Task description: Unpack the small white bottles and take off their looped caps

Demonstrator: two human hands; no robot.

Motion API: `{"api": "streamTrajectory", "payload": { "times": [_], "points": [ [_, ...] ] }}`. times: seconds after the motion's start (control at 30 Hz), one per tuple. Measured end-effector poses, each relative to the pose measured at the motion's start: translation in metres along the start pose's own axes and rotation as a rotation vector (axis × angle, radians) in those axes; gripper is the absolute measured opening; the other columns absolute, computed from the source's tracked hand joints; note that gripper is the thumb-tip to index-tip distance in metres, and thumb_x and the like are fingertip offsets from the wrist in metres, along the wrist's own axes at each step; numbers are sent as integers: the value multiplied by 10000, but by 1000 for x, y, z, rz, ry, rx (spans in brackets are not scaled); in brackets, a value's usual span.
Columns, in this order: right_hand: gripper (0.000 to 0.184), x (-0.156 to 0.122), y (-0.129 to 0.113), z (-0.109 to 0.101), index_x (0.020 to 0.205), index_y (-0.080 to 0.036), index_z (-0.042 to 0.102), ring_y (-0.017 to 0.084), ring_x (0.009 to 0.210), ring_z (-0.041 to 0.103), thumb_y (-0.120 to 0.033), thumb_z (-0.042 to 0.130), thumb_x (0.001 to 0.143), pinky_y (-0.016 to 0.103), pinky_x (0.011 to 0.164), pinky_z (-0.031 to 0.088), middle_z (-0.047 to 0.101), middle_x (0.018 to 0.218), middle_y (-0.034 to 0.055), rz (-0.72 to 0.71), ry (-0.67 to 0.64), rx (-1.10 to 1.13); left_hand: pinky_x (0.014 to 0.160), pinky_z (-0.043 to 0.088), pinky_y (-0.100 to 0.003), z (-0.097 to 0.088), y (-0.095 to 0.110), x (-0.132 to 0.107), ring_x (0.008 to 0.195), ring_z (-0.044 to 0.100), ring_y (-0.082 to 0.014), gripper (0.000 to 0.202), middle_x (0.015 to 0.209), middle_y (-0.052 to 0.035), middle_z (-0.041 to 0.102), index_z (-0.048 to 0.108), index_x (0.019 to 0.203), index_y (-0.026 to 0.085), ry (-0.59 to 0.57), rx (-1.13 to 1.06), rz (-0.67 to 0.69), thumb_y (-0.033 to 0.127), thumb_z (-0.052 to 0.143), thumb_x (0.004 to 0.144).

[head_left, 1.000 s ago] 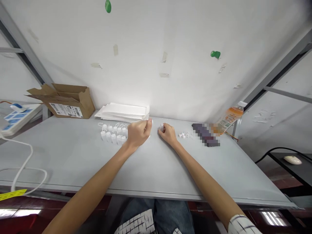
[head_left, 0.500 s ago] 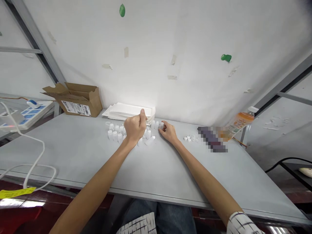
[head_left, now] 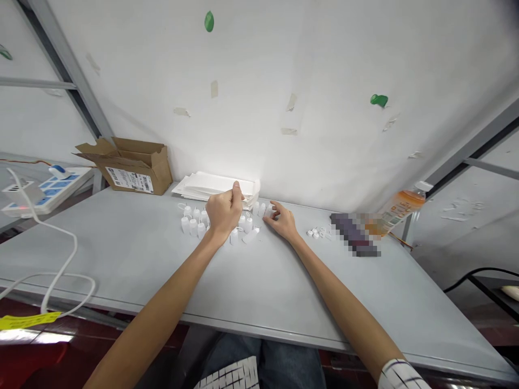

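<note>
My left hand (head_left: 223, 210) is closed in a pinch at the near edge of a stack of white sheets (head_left: 211, 185) by the back wall; its thumb presses on the top sheets. Several small white bottles (head_left: 193, 220) stand in rows just left of and under that hand, and one bottle (head_left: 251, 235) lies on its side. My right hand (head_left: 281, 219) rests on the grey table (head_left: 263, 281) with fingers curled loosely next to a few upright bottles (head_left: 259, 207); whether it grips one is unclear.
A pile of tiny white caps (head_left: 318, 233) lies right of my right hand. Beyond it are a dark blurred object (head_left: 354, 234) and a tilted orange drink bottle (head_left: 399, 208). An open cardboard box (head_left: 130, 166) stands at back left; a power strip (head_left: 38, 192) and white cable (head_left: 60, 270) are at left.
My left hand rose from the table to the edge of the sheet stack and pinched it. More bottles now show beside it. My right hand's fingers loosened by the bottles.
</note>
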State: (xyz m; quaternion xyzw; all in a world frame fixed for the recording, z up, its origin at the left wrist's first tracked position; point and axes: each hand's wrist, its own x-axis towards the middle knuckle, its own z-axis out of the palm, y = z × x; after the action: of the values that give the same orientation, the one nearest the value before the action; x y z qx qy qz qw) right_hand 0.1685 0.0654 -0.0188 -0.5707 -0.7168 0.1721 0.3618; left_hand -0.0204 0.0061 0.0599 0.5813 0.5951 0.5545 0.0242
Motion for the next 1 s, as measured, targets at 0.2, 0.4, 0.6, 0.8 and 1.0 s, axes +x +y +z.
{"api": "streamTrajectory", "payload": {
  "times": [0.2,0.4,0.6,0.8,1.0],
  "points": [
    [544,-12,-4,-7,1200,-193,578,157,747,650,-384,693,704,359,827,486,644,1179,85,38,194,176,622,438,-283,-3,-1,3,510,617,-165,595,438,-17,611,694,567,202,24,-36,-9,446,331,971],
    [253,-42,-29,-8,963,-179,641,141,654,601,-366,575,807,311,695,471,643,1050,76,-108,310,74,619,445,-277,-4,0,4,475,596,-149,592,430,-10,601,688,562,196,15,-69,-15,450,341,969],
    [333,-67,-49,-2,1015,-238,693,120,618,562,-454,683,762,298,634,431,628,1070,38,-78,-23,-124,597,437,-270,-4,0,2,497,614,-149,580,464,-25,623,705,589,187,10,-60,32,441,349,971],
    [422,-66,-60,1,1065,-262,698,170,745,606,-551,683,758,306,653,412,610,1116,65,-24,-86,-211,589,436,-267,-3,1,1,502,621,-150,578,470,-31,630,710,597,185,2,-63,52,442,353,971],
    [368,-65,-65,-2,1007,-245,714,195,810,609,-507,690,750,312,675,404,635,1060,68,20,-144,-211,568,421,-265,-2,4,-2,472,597,-139,589,459,-31,616,690,568,183,-5,-64,91,438,344,971]
  ]
}}
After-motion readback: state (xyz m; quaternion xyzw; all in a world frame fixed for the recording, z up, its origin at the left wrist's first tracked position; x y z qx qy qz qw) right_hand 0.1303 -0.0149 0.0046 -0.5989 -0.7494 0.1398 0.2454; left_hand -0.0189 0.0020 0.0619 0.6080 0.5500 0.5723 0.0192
